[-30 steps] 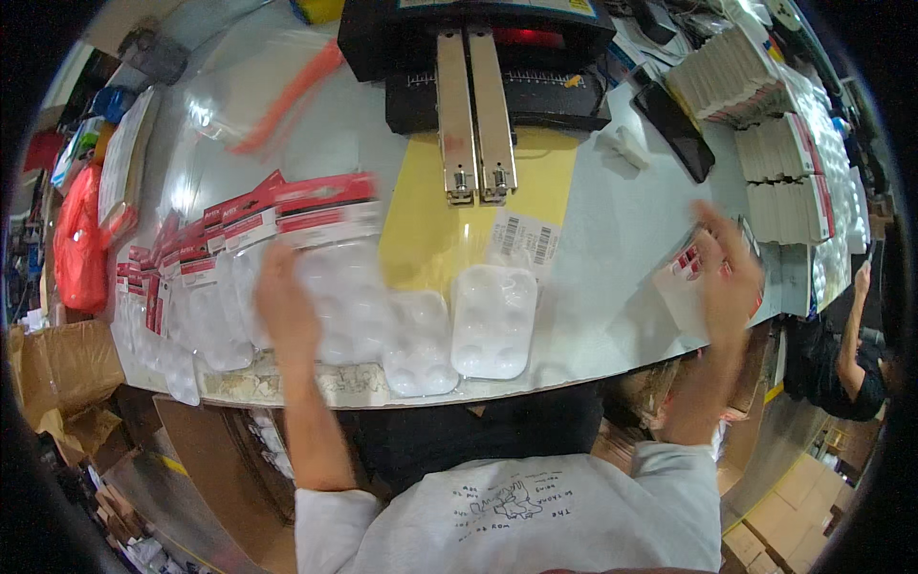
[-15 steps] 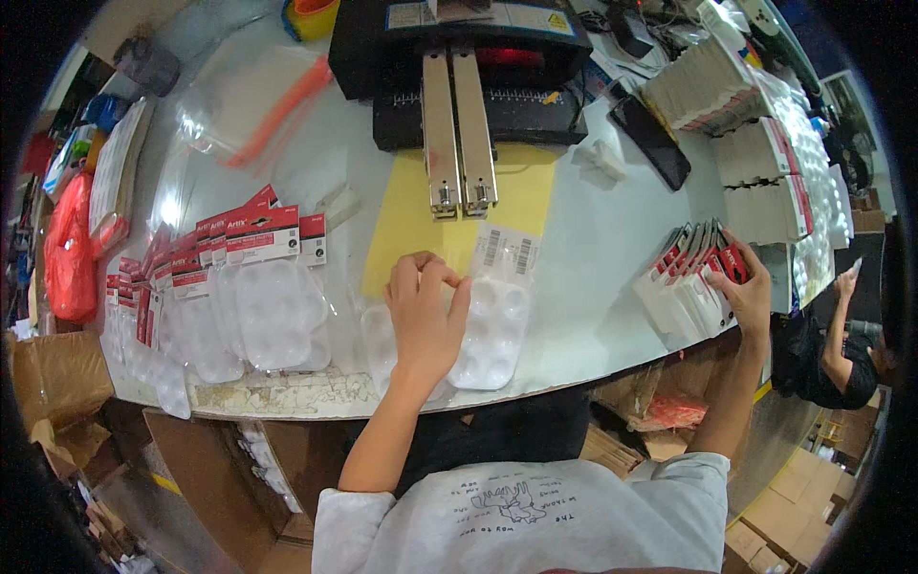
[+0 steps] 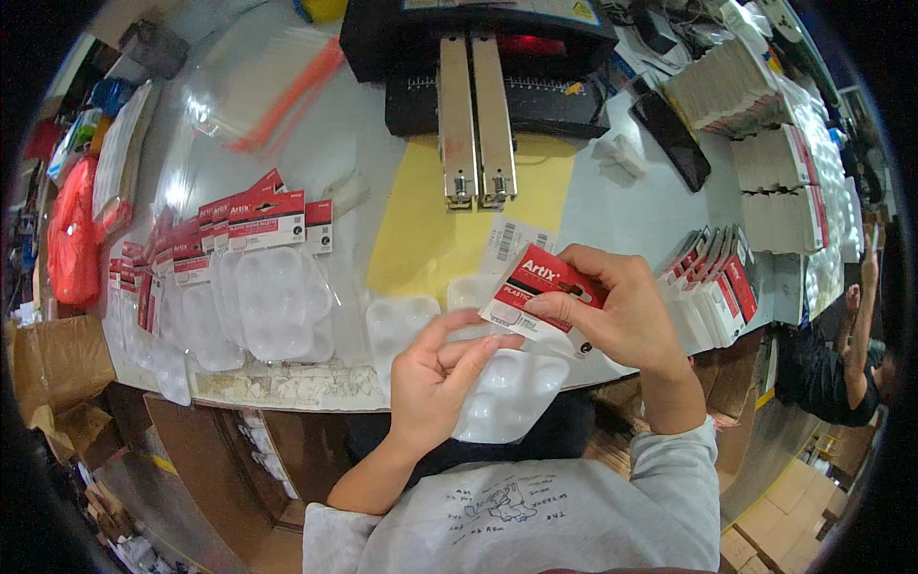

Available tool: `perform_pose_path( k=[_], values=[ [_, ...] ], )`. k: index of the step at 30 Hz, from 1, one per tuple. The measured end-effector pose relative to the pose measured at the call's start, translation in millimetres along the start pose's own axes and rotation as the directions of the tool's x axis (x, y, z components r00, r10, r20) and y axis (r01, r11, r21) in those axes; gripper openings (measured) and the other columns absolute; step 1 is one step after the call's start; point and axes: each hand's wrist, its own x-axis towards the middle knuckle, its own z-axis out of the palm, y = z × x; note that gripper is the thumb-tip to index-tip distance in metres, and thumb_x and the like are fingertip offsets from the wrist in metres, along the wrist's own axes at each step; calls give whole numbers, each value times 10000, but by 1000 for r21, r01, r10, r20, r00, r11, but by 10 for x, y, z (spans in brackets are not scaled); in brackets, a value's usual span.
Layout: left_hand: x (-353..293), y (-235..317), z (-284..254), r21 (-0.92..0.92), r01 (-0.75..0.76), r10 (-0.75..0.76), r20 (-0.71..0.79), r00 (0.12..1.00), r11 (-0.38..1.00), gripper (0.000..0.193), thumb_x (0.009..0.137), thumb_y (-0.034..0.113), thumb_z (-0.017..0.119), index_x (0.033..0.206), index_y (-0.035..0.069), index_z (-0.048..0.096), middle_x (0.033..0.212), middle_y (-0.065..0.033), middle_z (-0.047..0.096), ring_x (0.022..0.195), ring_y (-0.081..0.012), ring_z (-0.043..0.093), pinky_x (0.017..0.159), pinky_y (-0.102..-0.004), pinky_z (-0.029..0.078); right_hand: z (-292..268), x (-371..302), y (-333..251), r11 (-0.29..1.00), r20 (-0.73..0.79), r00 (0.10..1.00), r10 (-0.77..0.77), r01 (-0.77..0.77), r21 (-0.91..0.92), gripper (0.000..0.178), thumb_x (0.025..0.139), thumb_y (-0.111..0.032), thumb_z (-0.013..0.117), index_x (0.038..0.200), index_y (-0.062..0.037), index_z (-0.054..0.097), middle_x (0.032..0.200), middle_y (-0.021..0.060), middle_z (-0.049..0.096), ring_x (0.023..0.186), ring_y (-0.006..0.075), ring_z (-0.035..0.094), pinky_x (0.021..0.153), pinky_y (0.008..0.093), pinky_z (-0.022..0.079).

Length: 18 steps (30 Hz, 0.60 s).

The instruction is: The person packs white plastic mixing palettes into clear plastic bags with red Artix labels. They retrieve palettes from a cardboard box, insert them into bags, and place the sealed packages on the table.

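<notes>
My right hand [image 3: 622,311] grips a red-and-white folded header card [image 3: 543,292], thumb across its front, over the table's near edge. Close beside it, my left hand [image 3: 435,387] pinches the upper end of a white plastic paint palette [image 3: 512,397] with round wells; its fingertips reach the card's lower left corner. The palette hangs tilted past the table edge. Another white palette [image 3: 402,325] lies left of it on the table. Behind the card shows a clear piece with a barcode label [image 3: 516,244], over a yellow sheet [image 3: 411,230].
A black machine [image 3: 497,110] with two metal arms stands at the back. Bagged palettes with red cards [image 3: 277,287] overlap at left. At right are a fanned stack of header cards [image 3: 712,287], a dark phone [image 3: 672,142] and card piles [image 3: 775,158]. Another person [image 3: 851,373] is at far right.
My right hand has come from the card stack to the middle with one header card. My left hand has moved slightly nearer my body, and a palette is now lifted and tilted in it.
</notes>
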Motion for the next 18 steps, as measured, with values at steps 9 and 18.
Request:
perform_pose_path(
  k=[9, 18],
  values=[
    [24, -87, -5, 233, -35, 58, -92, 994, 972, 133, 885, 75, 591, 919, -44, 640, 782, -48, 677, 641, -35, 526, 570, -172, 402, 16, -4, 88, 998, 59, 996, -64, 65, -16, 242, 719, -155, 771, 832, 17, 644, 591, 7, 556, 548, 34, 422, 484, 209, 373],
    [108, -101, -72, 458, -209, 361, -275, 891, 864, 178, 892, 129, 601, 892, -44, 642, 712, -10, 620, 633, -54, 493, 579, -201, 408, -1, 4, 254, 998, -49, 997, -55, 56, 15, 264, 756, -219, 738, 857, 14, 667, 691, 78, 631, 562, 123, 550, 548, 254, 442]
  ],
)
